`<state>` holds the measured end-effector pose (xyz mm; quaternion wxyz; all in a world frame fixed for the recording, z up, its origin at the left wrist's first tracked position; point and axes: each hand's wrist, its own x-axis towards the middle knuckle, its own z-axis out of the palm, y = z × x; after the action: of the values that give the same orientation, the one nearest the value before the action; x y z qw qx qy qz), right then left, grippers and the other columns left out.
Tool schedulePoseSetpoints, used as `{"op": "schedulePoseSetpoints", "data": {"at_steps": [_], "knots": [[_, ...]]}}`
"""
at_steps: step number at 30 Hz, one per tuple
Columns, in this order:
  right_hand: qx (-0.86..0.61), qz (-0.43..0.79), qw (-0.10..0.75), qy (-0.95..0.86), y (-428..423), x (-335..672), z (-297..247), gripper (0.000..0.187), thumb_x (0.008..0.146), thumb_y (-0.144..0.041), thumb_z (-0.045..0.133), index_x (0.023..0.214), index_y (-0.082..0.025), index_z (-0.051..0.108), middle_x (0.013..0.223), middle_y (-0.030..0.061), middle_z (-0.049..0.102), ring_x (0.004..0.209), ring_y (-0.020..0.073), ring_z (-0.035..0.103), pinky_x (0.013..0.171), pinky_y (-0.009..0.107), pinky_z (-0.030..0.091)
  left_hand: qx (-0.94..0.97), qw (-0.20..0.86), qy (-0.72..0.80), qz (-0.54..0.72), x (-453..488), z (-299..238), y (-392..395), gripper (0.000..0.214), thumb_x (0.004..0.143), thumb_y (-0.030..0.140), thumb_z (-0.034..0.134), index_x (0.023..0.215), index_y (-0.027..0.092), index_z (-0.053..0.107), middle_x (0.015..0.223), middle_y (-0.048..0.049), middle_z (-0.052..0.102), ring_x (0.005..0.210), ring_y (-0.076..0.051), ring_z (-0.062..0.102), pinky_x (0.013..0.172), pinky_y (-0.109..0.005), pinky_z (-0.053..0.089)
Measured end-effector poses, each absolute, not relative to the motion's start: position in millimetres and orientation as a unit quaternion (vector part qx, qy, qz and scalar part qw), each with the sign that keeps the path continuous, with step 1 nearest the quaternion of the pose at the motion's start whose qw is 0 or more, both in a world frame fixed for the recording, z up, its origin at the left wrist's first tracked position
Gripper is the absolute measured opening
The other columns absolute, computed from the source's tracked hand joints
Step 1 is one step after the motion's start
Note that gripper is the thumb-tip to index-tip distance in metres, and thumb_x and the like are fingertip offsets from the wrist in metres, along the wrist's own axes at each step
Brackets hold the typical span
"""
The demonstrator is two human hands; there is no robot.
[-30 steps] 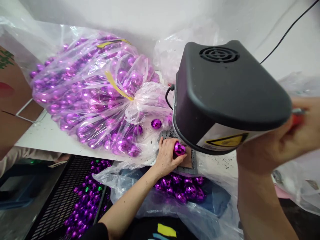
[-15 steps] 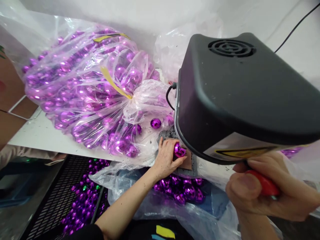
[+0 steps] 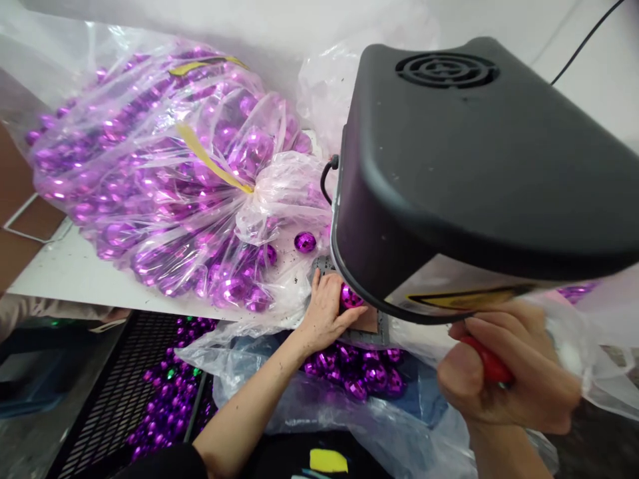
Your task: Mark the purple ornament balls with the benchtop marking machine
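My left hand lies on a small work spot under a large black machine housing. Its fingers are closed around a shiny purple faceted ball. Under the ball is a brown pad on a grey, debris-flecked base. At the right, my right hand is wrapped round the red handle, below the housing. The housing hides the working part of the machine.
A tied clear bag full of purple balls fills the table's left side. One loose purple ball lies beside it. More balls rest in plastic sheeting over my lap. A black mesh crate with purple beads stands lower left.
My right hand and the red handle have shifted left and turned slightly. The left hand keeps its hold on the ball. The whole view has moved a little.
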<state>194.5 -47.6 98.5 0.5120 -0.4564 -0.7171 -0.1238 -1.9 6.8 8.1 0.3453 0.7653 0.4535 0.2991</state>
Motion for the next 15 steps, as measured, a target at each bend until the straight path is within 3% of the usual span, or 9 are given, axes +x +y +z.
{"op": "schedulePoseSetpoints", "data": {"at_steps": [15], "knots": [[-0.451,-0.131,0.558,-0.684,-43.9,189.7,63.9,0.019,0.076,-0.022,0.056,0.094,-0.019,0.060,0.076,0.0031,0.060,0.080,0.0184,0.059,0.076,0.040,0.050,0.762,0.361,0.459,0.282,-1.5,8.7,5.6,0.036,0.090,0.047,0.060,0.119,0.026,0.061,0.119,-0.0091,0.066,0.125,-0.030,0.054,0.118,-0.052,0.032]]}}
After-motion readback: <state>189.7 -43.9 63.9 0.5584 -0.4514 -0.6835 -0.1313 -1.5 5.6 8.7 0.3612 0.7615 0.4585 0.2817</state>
